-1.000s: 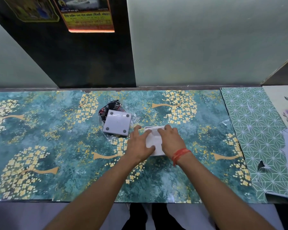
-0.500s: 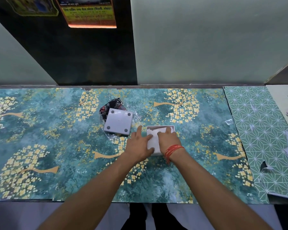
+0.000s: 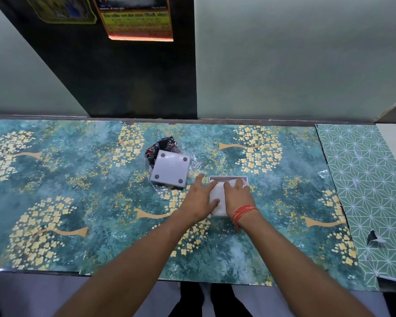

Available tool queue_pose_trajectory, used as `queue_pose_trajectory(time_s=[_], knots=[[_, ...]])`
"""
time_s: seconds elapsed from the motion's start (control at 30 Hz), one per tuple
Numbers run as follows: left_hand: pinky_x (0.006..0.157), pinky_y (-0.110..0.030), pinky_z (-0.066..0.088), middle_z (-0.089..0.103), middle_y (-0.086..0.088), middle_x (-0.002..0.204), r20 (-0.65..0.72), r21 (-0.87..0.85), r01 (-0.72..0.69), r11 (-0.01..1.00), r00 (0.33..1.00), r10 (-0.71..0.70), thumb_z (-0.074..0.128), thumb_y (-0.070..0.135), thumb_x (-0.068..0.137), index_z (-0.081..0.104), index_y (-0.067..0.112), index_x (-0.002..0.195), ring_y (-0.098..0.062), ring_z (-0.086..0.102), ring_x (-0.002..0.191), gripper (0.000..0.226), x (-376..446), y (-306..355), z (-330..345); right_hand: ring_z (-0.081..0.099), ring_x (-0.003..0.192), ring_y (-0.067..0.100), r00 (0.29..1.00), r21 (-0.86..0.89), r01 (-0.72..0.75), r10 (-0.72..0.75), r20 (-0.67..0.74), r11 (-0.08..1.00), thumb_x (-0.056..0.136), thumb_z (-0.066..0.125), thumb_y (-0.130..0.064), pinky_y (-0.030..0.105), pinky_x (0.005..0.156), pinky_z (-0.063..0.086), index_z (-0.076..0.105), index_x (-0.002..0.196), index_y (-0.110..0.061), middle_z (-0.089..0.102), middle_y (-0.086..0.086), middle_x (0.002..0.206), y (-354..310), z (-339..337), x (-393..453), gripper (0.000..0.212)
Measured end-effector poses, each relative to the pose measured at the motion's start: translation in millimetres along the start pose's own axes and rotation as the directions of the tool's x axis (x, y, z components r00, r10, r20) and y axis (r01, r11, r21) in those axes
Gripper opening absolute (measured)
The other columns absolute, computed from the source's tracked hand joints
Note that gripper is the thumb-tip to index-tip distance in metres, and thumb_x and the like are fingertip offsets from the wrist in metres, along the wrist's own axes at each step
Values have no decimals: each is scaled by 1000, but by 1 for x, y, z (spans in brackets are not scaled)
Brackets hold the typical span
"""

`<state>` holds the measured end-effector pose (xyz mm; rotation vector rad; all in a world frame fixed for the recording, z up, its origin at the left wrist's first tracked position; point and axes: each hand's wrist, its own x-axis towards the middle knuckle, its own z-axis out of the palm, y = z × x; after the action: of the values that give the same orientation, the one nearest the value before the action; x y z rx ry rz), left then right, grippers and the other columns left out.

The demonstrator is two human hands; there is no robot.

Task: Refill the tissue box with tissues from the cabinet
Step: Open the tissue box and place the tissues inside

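A white square tissue box (image 3: 244,179) stands open on the patterned table, with white tissues (image 3: 216,193) lying inside it. My left hand (image 3: 198,201) lies flat along the box's left side, its fingers spread over the tissues. My right hand (image 3: 237,197), a red thread on its wrist, presses down on the tissues from the right. Both hands hide much of the box. To the left lies the box's grey-white lid (image 3: 170,171), with round feet at its corners.
Crumpled clear plastic wrap and a black patterned wrapper (image 3: 161,145) lie under and behind the lid. The table (image 3: 55,191) has a teal floral cover, with a green geometric sheet (image 3: 364,179) at its right. A dark panel with a calendar (image 3: 137,19) rises behind.
Both hands have pushed the tissues down into the box, whose rim now shows at the far side. The camera view shifted slightly.
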<state>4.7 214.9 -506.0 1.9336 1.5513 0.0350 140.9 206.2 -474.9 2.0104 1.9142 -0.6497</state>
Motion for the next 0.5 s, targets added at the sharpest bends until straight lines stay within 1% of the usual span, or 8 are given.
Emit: queue_pose_trajectory(time_s=[0.1, 0.17, 0.2, 0.27, 0.3, 0.33, 0.4, 0.5], knots=[[104, -29, 37, 44, -9, 143, -275, -342, 44, 938, 950, -145, 61, 31, 94, 60, 16, 127, -25, 48, 129, 36, 2, -11, -18, 56, 116, 37, 994, 191, 24, -4, -106, 981, 90, 50, -7, 40, 92, 49, 54, 128, -12, 48, 19, 136, -12, -10, 3, 39], [98, -26, 38, 50, -10, 135, -415, -423, 132, 897, 851, -321, 59, 23, 95, 60, 11, 124, -26, 50, 123, 31, 11, -25, -35, 63, 107, 32, 980, 473, 71, 28, -199, 878, 89, 56, -8, 37, 93, 50, 64, 119, -10, 64, 15, 121, -28, -19, 12, 31], [98, -30, 40, 48, -11, 136, -430, -414, 207, 886, 814, -391, 58, 21, 95, 58, 9, 128, -29, 48, 124, 35, 17, -33, -43, 64, 103, 31, 978, 589, 88, 44, -206, 803, 87, 59, -7, 38, 93, 51, 67, 112, -6, 68, 15, 113, -39, -23, 19, 26], [100, -41, 42, 43, -16, 140, -359, -352, 371, 860, 794, -490, 56, 17, 93, 51, 4, 135, -35, 43, 128, 45, 27, -50, -56, 64, 89, 36, 987, 707, 80, 46, -157, 703, 83, 59, -4, 42, 82, 53, 68, 90, 2, 69, 20, 92, -62, -25, 36, 13], [97, -43, 43, 44, -19, 139, -312, -324, 432, 842, 791, -526, 55, 14, 91, 51, 1, 134, -38, 43, 126, 45, 32, -58, -60, 58, 79, 37, 993, 709, 54, 34, -109, 703, 82, 58, -3, 40, 69, 50, 61, 75, 0, 63, 19, 77, -72, -24, 45, 9], [91, -42, 44, 47, -22, 135, -276, -317, 467, 825, 787, -552, 54, 11, 89, 54, -2, 128, -40, 47, 121, 41, 35, -64, -61, 49, 71, 33, 998, 699, 18, 34, -61, 715, 82, 55, -3, 35, 56, 41, 48, 63, -6, 50, 12, 64, -80, -23, 53, 20], [79, -38, 48, 57, -28, 122, -252, -357, 476, 804, 780, -573, 54, 7, 84, 59, -5, 110, -42, 57, 106, 29, 35, -70, -64, 35, 64, 24, 999, 684, -33, 40, 5, 729, 84, 52, -3, 31, 48, 23, 28, 59, -16, 31, 3, 61, -90, -16, 64, 36], [69, -43, 53, 64, -28, 109, -218, -422, 488, 764, 763, -608, 52, 2, 85, 61, -8, 106, -43, 63, 98, 24, 30, -73, -67, 29, 52, 17, 998, 686, -64, 52, 38, 725, 84, 56, -3, 29, 45, 21, 25, 57, -16, 28, 2, 58, -96, -7, 72, 43]])
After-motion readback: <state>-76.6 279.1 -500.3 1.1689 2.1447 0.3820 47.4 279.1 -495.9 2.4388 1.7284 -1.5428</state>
